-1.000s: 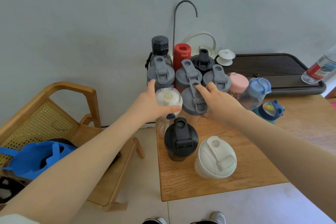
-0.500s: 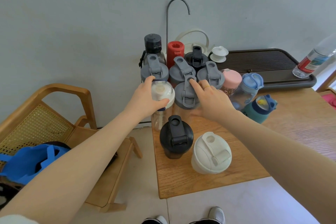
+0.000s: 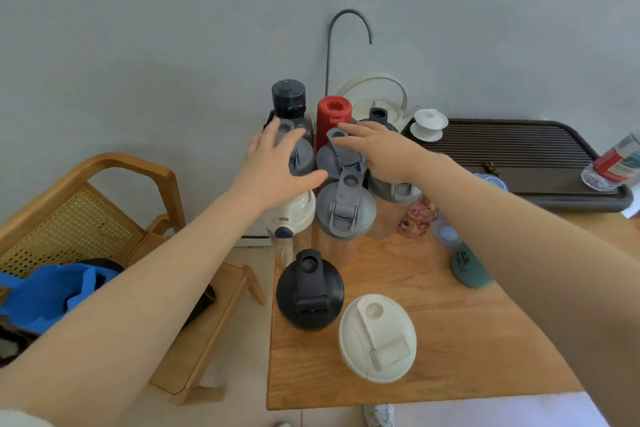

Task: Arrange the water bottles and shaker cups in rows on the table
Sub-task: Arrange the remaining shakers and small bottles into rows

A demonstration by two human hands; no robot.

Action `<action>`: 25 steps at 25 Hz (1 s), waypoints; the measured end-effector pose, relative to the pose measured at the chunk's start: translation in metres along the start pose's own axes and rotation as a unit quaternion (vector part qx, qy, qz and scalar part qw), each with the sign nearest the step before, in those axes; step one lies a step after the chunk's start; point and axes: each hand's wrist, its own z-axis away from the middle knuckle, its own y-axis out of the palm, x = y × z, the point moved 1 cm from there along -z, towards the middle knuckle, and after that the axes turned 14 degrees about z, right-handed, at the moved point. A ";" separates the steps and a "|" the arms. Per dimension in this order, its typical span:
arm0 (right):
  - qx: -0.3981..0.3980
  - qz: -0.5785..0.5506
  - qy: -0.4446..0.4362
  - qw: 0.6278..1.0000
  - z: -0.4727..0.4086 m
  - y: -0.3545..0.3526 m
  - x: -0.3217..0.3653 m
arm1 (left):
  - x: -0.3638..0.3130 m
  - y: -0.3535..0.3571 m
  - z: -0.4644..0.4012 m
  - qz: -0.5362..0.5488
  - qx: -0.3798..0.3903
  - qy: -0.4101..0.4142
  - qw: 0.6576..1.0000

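Both hands reach to twelve o'clock on the wooden counter: left hand, fingers spread, over a grey-lidded shaker cup; right hand, fingers open, across its grey-lidded neighbour. A careless sweep could topple the tall red bottle.

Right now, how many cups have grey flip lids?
4 visible: one under the left hand at, one under the right hand at, one in front, one below the right wrist. More may be hidden.
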 end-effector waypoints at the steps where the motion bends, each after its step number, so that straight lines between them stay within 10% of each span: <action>1: 0.037 0.023 -0.027 0.999 -0.013 0.000 -0.006 | -0.001 0.004 -0.002 -0.049 0.030 0.026 0.998; 5: 0.084 0.023 -0.073 0.994 -0.033 0.005 -0.020 | -0.016 0.016 0.001 -0.185 0.118 0.199 0.955; 13: -0.082 -0.088 -0.031 0.992 0.000 0.004 -0.050 | -0.024 0.042 -0.001 -0.283 0.177 0.158 0.929; 18: 0.047 -0.062 -0.020 0.997 0.059 0.039 -0.074 | -0.032 0.052 0.003 -0.289 0.186 0.121 0.931; 25: -0.040 -0.045 -0.005 0.998 0.055 0.046 -0.075 | -0.046 0.054 0.005 -0.264 0.179 0.090 0.943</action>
